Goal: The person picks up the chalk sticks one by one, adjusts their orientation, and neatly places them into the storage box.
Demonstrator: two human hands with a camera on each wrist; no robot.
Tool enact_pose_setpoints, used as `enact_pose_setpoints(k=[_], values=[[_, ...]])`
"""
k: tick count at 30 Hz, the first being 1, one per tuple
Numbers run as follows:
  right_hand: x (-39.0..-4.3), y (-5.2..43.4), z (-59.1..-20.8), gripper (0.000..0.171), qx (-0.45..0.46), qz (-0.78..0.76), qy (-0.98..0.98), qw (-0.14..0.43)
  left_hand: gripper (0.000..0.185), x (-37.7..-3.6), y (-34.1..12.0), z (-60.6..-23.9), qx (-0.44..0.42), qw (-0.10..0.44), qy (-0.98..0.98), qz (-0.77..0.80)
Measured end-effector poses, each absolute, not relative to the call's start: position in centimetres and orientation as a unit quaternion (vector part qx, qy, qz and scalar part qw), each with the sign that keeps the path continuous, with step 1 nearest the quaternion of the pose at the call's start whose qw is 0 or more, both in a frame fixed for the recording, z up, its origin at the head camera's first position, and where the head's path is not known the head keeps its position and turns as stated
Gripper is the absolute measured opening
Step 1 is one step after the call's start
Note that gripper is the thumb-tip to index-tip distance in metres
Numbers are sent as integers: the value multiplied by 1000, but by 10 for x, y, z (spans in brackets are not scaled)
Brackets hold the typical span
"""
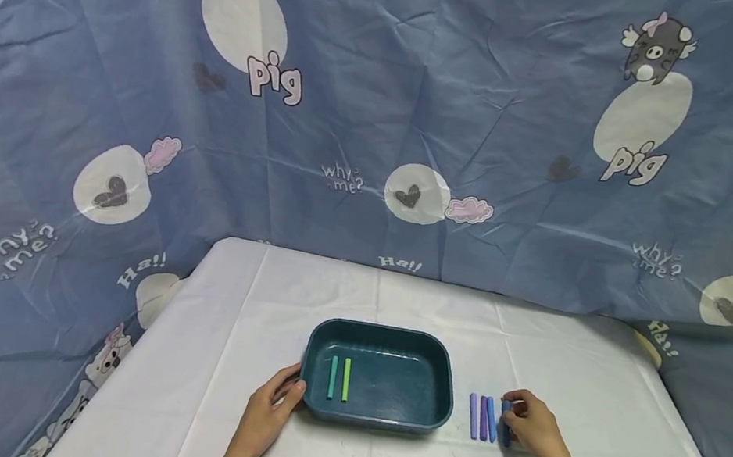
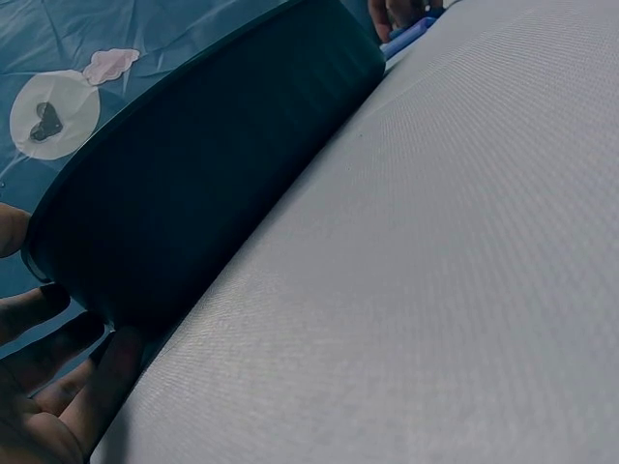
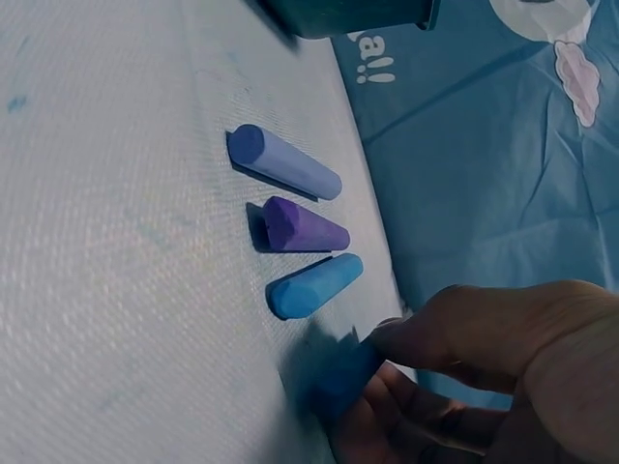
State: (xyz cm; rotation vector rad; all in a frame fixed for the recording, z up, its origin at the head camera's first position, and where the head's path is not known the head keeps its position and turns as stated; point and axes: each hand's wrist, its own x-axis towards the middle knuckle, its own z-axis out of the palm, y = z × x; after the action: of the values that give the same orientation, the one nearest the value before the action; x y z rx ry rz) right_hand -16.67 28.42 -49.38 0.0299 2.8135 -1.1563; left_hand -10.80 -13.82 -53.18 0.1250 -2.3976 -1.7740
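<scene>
1. Right hand [image 1: 532, 425]: fingers [image 3: 435, 333] pinch one dark blue chalk stick [image 3: 334, 372] lying on the desk [image 1: 399, 296].
2. Just beside them lie three more round sticks: light blue [image 3: 314, 284], purple [image 3: 305, 228], lavender [image 3: 283, 161].
3. Left hand [image 1: 272, 404]: fingers relaxed against the near corner of the teal plastic tray [image 1: 431, 416].
4. Inside the tray are two green sticks [image 1: 339, 378]; bare white cloth lies beyond.

We see a white tablecloth [image 1: 399, 296] over the table, creased into squares. Behind it and down both sides hangs a blue curtain [image 1: 385, 105] printed with 2 cartoon pigs, white ovals, dark hearts, pink clouds and "pig", "why me?", "Ha!!".
</scene>
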Motion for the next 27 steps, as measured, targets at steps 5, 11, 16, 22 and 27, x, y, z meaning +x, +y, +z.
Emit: enact_pose_setpoints(k=[5,11,16,22,27], values=[[-167,286,-495,34,13,-394,918,42,47,-107,-138,-532,46,72,-807,-584],[-167,285,-494,37,22,-419,908,24,46,-107,-137,-532,50,67,-809,-581],[-170,283,-491,35,28,-438,899,7,46,-108,-137,-533,51,70,-810,-581],[-170,281,-489,34,28,-452,892,-6,46,-108,-138,-532,47,75,-807,-583],[-169,277,-484,34,20,-462,886,-15,44,-108,-138,-533,42,83,-805,-585]])
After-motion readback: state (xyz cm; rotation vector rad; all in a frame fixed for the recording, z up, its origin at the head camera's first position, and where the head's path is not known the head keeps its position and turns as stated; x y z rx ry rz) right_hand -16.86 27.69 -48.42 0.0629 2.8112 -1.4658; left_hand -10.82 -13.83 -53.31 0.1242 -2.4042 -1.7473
